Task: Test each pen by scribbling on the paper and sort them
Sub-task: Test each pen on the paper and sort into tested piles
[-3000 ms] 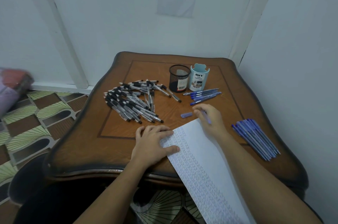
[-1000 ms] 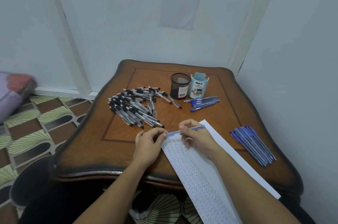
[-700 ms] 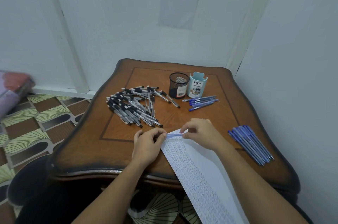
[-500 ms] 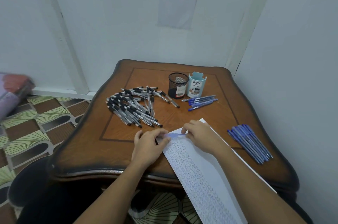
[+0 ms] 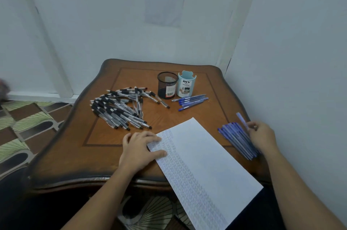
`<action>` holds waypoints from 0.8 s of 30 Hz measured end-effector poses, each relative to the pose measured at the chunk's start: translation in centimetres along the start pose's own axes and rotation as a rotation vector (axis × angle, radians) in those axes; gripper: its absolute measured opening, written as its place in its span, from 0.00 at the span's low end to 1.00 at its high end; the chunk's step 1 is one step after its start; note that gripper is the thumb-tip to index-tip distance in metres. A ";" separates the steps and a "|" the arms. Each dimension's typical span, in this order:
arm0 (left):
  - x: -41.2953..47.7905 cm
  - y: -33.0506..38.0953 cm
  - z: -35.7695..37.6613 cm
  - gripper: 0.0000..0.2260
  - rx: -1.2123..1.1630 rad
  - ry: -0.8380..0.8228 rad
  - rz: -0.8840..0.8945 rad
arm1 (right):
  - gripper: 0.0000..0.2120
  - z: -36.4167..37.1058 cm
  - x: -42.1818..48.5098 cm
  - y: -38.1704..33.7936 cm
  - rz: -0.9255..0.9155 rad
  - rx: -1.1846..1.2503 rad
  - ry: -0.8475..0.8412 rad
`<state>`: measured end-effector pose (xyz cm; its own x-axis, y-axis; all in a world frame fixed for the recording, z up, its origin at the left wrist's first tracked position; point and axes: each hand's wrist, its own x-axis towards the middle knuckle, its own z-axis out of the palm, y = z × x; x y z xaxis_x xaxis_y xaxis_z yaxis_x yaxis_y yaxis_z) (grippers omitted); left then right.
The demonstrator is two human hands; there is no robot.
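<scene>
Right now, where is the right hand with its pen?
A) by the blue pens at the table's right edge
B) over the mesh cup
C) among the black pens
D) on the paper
A: the right hand holds a blue pen just beside the bunch of blue pens, right of the paper.

The left hand lies palm down, fingers relaxed and pointing right, thumb stretched out, its forearm coming in from the lower left. The right hand is out to the right, fingers curled, pinching a pen that points up and away.
</scene>
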<state>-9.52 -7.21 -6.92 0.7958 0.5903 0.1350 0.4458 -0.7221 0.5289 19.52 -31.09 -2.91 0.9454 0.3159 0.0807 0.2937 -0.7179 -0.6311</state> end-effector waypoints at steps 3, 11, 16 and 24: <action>0.1 0.1 0.1 0.36 -0.006 0.016 0.003 | 0.12 -0.1 -0.1 1.1 0.079 -0.034 -0.073; 0.1 -0.1 0.2 0.37 -0.016 0.020 0.005 | 0.13 0.0 -0.1 0.2 0.047 -0.113 0.012; 0.1 0.0 0.2 0.33 -0.019 0.011 -0.002 | 0.13 2.7 1.4 -3.8 -0.221 -0.224 0.075; 0.1 -0.2 0.2 0.33 -0.007 0.012 0.010 | 0.24 10.8 3.2 -11.6 -0.471 -0.381 -0.347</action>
<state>-9.44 -7.09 -7.18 0.7954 0.5872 0.1500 0.4348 -0.7253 0.5337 17.58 -15.10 -3.70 0.6237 0.7816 -0.0119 0.7507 -0.6031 -0.2695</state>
